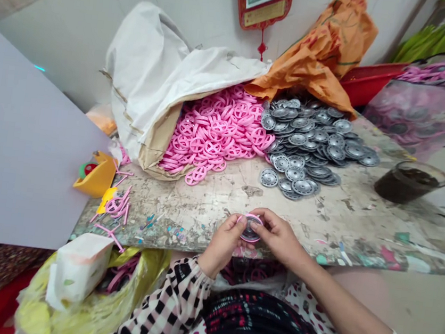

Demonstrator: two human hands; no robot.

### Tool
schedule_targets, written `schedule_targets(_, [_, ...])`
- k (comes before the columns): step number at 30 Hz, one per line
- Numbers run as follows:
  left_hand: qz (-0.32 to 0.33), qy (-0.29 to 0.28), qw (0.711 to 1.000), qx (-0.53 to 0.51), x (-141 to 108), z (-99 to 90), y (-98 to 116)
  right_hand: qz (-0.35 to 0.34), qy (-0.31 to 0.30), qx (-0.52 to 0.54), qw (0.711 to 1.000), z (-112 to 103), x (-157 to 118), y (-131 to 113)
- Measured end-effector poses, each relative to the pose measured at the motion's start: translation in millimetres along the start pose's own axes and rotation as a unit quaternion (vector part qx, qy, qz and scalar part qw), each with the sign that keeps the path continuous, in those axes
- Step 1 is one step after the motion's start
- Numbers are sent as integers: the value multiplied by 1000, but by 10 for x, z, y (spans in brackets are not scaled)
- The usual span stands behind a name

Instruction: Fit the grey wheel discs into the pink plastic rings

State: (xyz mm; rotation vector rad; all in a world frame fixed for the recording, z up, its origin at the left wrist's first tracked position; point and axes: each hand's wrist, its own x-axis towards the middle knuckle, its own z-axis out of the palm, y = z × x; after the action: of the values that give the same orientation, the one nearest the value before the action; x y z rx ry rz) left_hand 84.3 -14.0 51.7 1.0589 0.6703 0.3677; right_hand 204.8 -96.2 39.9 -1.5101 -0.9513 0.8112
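Both my left hand [221, 244] and my right hand [278, 238] hold a pink plastic ring fitted around a grey metal disc [250, 228], just above the table's near edge. The hands' fingers partly hide it. Beyond them lies a heap of pink spoked plastic rings [214, 134], spilling from a torn sack. To its right spreads a pile of grey spoked metal discs [309, 145]. Both piles rest on a worn, paint-stained table [217, 209], out of reach of neither hand's fingers touching them.
Pink plastic runner scraps [115, 206] lie at the table's left, by a yellow scoop [98, 177]. A dark-filled glass jar [409, 183] stands at the right edge. A large grey board [28, 139] juts in at left. A yellow bag [90, 302] sits below the near edge.
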Motion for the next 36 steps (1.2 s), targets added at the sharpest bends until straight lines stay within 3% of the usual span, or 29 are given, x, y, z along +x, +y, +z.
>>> schedule_targets(7, [68,24,995,69,-11,-7,16,-14,26,-2,1000,72,-64,-142])
schedule_targets(13, [49,84,990,104,-54,50,-78,-14,97,-50,994,192,-69,-51])
schedule_targets(16, [33,74,980,184,-62,-34,-114,2,50,-62,997,159,-34,48])
schedule_targets(19, [74,67,946,309,-12,-234,-59,0,-63,-137,989,70,-52,95])
schedule_targets(23, [98,152,909,376,220,-616,183,-76,-171,-326,927,-5,-196,35])
schedule_targets(26, [177,242,844,445,517,-929,415,-89,-174,-411,890,-11,-283,5])
schedule_targets(28, [231,287,771,519,730,-1112,551,-88,-172,-407,893,-17,-289,31])
schedule_targets(31, [215,314,676,631,1001,-1292,695,-83,-174,-378,905,-36,-242,103])
schedule_targets(33, [185,312,642,676,1133,-1338,746,-77,-171,-376,908,-44,-206,136])
schedule_targets(36, [148,299,622,709,1278,-1317,774,-73,-165,-378,908,-41,-176,145])
